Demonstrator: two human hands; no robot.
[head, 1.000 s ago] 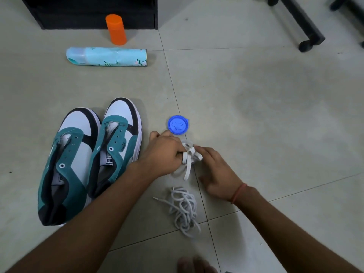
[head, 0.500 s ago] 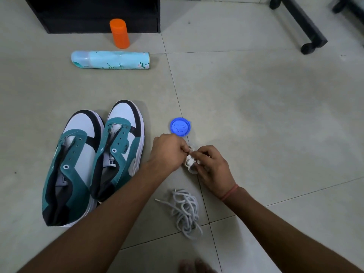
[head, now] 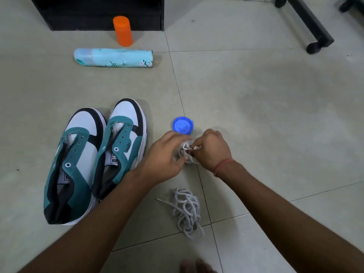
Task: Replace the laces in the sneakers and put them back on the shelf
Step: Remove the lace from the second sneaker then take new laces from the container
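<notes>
Fingers of both hands are curled in on one small white lace bundle (head: 187,152), which I hold just off the floor between them: my left hand (head: 167,154) pinches it from the left, my right hand (head: 213,149) from the right, with a short end showing at the right fingertips (head: 197,148). I judge I am working the bundle loose so the lace can be threaded. What the coming move turns on is that the sneakers (head: 94,158) lie to the left of this bundle, side by side, toes pointing away from me, long axes running near to far, eyelets bare. My left hand is the nearer one to them, close beside the right-hand shoe, so I would expect it to steady that shoe while the right feeds the lace tip. A second, grey tangle of lace (head: 187,209) lies on the floor nearer to me, apart from both hands. A blue cap (head: 182,125) sits just beyond the hands, and the shelf (head: 98,12) stands well beyond the shoes.
</notes>
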